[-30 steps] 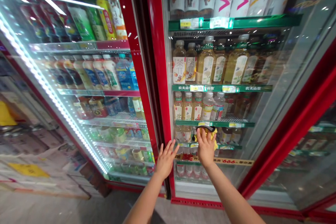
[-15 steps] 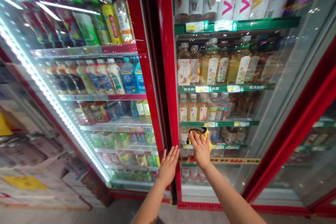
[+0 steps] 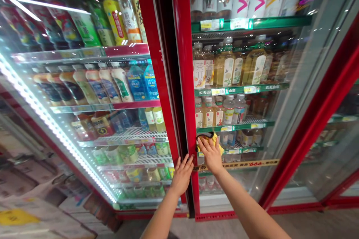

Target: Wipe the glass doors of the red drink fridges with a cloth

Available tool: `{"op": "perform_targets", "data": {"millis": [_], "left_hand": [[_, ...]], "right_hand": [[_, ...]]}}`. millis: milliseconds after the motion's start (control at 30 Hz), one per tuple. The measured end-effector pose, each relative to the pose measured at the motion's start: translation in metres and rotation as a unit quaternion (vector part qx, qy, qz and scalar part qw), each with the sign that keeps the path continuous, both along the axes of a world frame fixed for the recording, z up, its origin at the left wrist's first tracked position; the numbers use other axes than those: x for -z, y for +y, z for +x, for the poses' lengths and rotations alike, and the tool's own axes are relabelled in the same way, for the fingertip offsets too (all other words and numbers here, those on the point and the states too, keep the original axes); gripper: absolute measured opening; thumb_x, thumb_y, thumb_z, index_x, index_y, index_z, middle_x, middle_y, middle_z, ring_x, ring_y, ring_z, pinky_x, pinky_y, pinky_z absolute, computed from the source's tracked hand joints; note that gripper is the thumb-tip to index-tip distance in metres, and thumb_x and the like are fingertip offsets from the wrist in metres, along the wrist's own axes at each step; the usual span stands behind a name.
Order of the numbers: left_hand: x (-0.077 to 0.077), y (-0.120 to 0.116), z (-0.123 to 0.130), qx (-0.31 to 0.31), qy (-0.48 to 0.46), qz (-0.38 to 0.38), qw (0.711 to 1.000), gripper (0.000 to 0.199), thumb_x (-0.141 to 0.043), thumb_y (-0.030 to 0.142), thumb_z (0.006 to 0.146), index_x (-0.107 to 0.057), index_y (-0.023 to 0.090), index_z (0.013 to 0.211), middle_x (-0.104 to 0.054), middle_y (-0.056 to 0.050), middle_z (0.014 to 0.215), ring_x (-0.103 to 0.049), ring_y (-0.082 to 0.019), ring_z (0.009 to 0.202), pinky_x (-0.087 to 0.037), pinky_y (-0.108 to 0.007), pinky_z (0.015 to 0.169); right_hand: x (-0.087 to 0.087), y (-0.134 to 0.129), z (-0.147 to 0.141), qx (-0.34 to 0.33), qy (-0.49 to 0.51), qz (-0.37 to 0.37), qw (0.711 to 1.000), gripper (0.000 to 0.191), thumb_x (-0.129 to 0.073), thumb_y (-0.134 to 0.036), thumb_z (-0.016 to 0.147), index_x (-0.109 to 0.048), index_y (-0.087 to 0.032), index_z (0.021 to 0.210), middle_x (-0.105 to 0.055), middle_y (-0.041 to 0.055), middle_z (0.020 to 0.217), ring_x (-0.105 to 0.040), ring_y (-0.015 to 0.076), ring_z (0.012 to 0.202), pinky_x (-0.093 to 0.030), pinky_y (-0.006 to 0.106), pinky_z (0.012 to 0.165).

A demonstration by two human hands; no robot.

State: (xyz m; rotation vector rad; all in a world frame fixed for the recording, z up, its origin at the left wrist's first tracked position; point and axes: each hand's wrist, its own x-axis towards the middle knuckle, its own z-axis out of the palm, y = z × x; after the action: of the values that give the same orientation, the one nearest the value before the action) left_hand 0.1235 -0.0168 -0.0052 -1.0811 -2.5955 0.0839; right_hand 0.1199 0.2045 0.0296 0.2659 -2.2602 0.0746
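Holding yellow cloth [image 3: 215, 138]: right hand [image 3: 211, 155] (banner [image 3: 238, 165] reads "666").

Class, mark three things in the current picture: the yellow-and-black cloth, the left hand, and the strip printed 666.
Yellow-and-black cloth [image 3: 215, 137]: head view, on its yellow part.
Left hand [image 3: 181, 175]: head view, on the back of the hand.
Strip printed 666 [image 3: 250, 164]: head view, on the red digits.

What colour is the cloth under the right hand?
The cloth is yellow with a dark edge; it shows in the head view.
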Motion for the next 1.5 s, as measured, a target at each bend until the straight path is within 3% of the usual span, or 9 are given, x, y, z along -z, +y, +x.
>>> {"op": "perform_targets", "data": {"millis": [167, 433, 633, 733, 900, 1067, 1167, 1367, 1500], "left_hand": [[-0.002, -0.006, -0.002, 0.015, 0.001, 0.013, 1.000, 0.061, -0.052, 0.012, 0.088, -0.049, 0.021, 0.148, -0.027, -0.005, 0.170, -0.015, -0.027, 0.160, -0.022, -0.059, 0.128], [0.008, -0.005, -0.004, 0.023, 0.020, 0.037, 0.999, 0.068, -0.048, 0.010, 0.089, -0.040, 0.023, 0.156, -0.041, -0.007, 0.164, -0.021, -0.025, 0.158, -0.021, -0.055, 0.129], [0.005, -0.019, 0.010, -0.032, 0.039, 0.039, 0.998, 0.074, -0.042, 0.003, 0.085, -0.037, 0.018, 0.157, -0.037, -0.009, 0.166, -0.022, -0.024, 0.158, -0.025, -0.055, 0.128], [-0.001, -0.027, 0.014, -0.065, 0.052, 0.041, 0.996, 0.082, -0.040, -0.002, 0.081, -0.028, 0.017, 0.160, -0.025, -0.008, 0.170, -0.015, -0.022, 0.159, -0.025, -0.053, 0.128], [-0.007, -0.021, 0.012, -0.092, 0.047, 0.056, 0.993, 0.079, -0.043, 0.002, 0.083, -0.031, 0.017, 0.160, -0.028, -0.009, 0.169, -0.017, -0.024, 0.159, -0.024, -0.053, 0.128], [-0.009, -0.008, 0.015, -0.086, 0.068, 0.072, 0.991, 0.082, -0.042, 0.000, 0.082, -0.028, 0.017, 0.161, -0.025, -0.008, 0.170, -0.015, -0.023, 0.159, -0.024, -0.050, 0.129], [-0.013, -0.007, 0.016, -0.089, 0.081, 0.091, 0.988, 0.082, -0.039, -0.002, 0.083, -0.026, 0.017, 0.161, -0.028, -0.008, 0.169, -0.016, -0.022, 0.159, -0.025, -0.050, 0.129], [-0.034, 0.009, 0.015, -0.093, 0.092, 0.207, 0.969, 0.077, -0.040, 0.003, 0.092, -0.017, 0.018, 0.164, -0.036, -0.014, 0.166, -0.016, -0.026, 0.158, -0.033, -0.055, 0.125], [-0.043, 0.036, 0.027, -0.047, 0.119, 0.305, 0.944, 0.074, -0.036, 0.006, 0.098, -0.010, 0.025, 0.165, -0.026, -0.011, 0.170, -0.023, -0.024, 0.157, -0.040, -0.047, 0.123]], "right_hand": [[0.033, 0.003, 0.008, -0.077, -0.016, 0.031, 0.996, 0.064, -0.047, -0.006, 0.093, -0.049, -0.029, 0.153, -0.062, 0.0031, 0.147, -0.052, 0.0207, 0.136, -0.029, 0.047, 0.124], [-0.020, -0.015, -0.017, -0.137, 0.057, 0.040, 0.988, 0.050, -0.043, -0.016, 0.103, -0.049, -0.026, 0.152, -0.061, 0.0040, 0.149, -0.051, 0.0187, 0.139, -0.031, 0.044, 0.124], [0.016, -0.008, -0.012, -0.176, 0.058, 0.126, 0.974, 0.037, -0.053, -0.022, 0.103, -0.063, -0.027, 0.138, -0.067, -0.0013, 0.141, -0.063, 0.0163, 0.123, -0.025, 0.039, 0.128], [0.007, -0.003, -0.012, -0.202, 0.051, 0.142, 0.968, 0.033, -0.049, -0.026, 0.106, -0.065, -0.029, 0.134, -0.068, -0.0040, 0.140, -0.063, 0.0148, 0.123, -0.011, 0.042, 0.132], [-0.029, 0.000, -0.017, -0.162, 0.047, 0.095, 0.981, 0.043, -0.048, -0.021, 0.105, -0.055, -0.032, 0.146, -0.062, -0.0023, 0.148, -0.054, 0.0182, 0.136, -0.004, 0.051, 0.131], [-0.009, 0.008, -0.010, -0.207, 0.028, 0.147, 0.967, 0.050, -0.052, -0.018, 0.102, -0.051, -0.030, 0.150, -0.064, 0.0000, 0.145, -0.061, 0.0174, 0.125, -0.019, 0.043, 0.129], [-0.013, 0.011, -0.010, -0.233, 0.008, 0.164, 0.959, 0.052, -0.049, -0.019, 0.103, -0.047, -0.032, 0.153, -0.063, -0.0020, 0.146, -0.061, 0.0171, 0.126, -0.018, 0.044, 0.129], [-0.059, 0.000, -0.015, -0.163, 0.028, 0.052, 0.985, 0.062, -0.041, -0.018, 0.105, -0.025, -0.029, 0.164, -0.054, 0.0028, 0.154, -0.052, 0.0235, 0.139, -0.005, 0.053, 0.130], [-0.064, -0.001, -0.009, -0.216, -0.006, -0.006, 0.976, 0.069, -0.039, -0.032, 0.106, -0.005, -0.024, 0.166, -0.042, 0.0097, 0.163, -0.039, 0.0313, 0.150, -0.013, 0.061, 0.127]]}}
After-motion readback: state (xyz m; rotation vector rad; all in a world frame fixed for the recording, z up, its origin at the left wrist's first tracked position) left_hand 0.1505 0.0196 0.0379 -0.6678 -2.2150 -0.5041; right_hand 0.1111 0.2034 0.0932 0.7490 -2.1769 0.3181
